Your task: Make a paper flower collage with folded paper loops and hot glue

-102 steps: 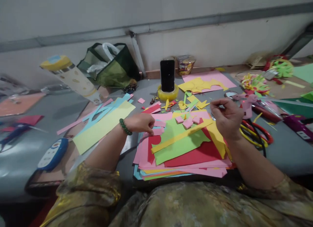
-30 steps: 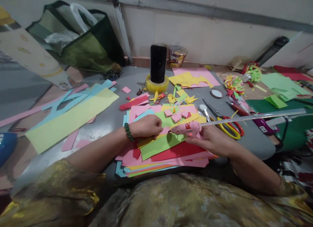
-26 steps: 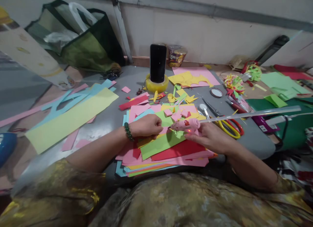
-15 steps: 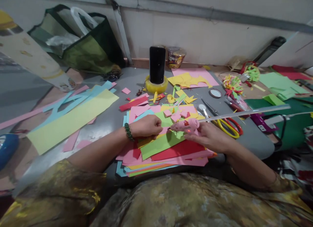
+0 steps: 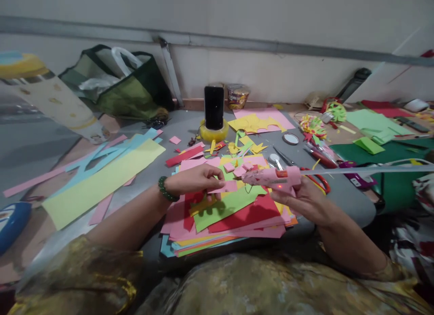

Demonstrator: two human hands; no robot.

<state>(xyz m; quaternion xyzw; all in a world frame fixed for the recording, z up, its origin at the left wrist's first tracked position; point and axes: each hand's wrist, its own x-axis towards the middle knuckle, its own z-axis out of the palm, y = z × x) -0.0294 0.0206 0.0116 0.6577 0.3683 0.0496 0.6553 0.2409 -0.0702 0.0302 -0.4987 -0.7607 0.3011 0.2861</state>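
Observation:
My left hand [image 5: 200, 180], with a green bead bracelet at the wrist, pinches a small pink paper piece [image 5: 230, 186] above the paper stack. In my right hand [image 5: 303, 198] is a pink glue gun [image 5: 273, 177], its nozzle pointing left near the pink piece and a long clear glue stick [image 5: 366, 170] running out of its back. Under my hands lie a green paper strip [image 5: 227, 207], a red sheet [image 5: 247, 213] and a pile of coloured paper [image 5: 224, 231]. Small folded pink pieces [image 5: 239, 170] sit just behind the nozzle.
A phone [image 5: 214, 108] stands in a yellow tape roll [image 5: 214, 132] at the back. Scissors [image 5: 320, 183] and tweezers [image 5: 284, 155] lie at the right, beyond them paper flowers [image 5: 312, 126]. Long paper strips [image 5: 105, 184], a bottle [image 5: 57, 98] and a green bag [image 5: 135, 86] are at the left.
My left hand has lifted a little with the pink piece between its fingers. The glue gun has shifted right and turned side-on. The whole view has tilted upward.

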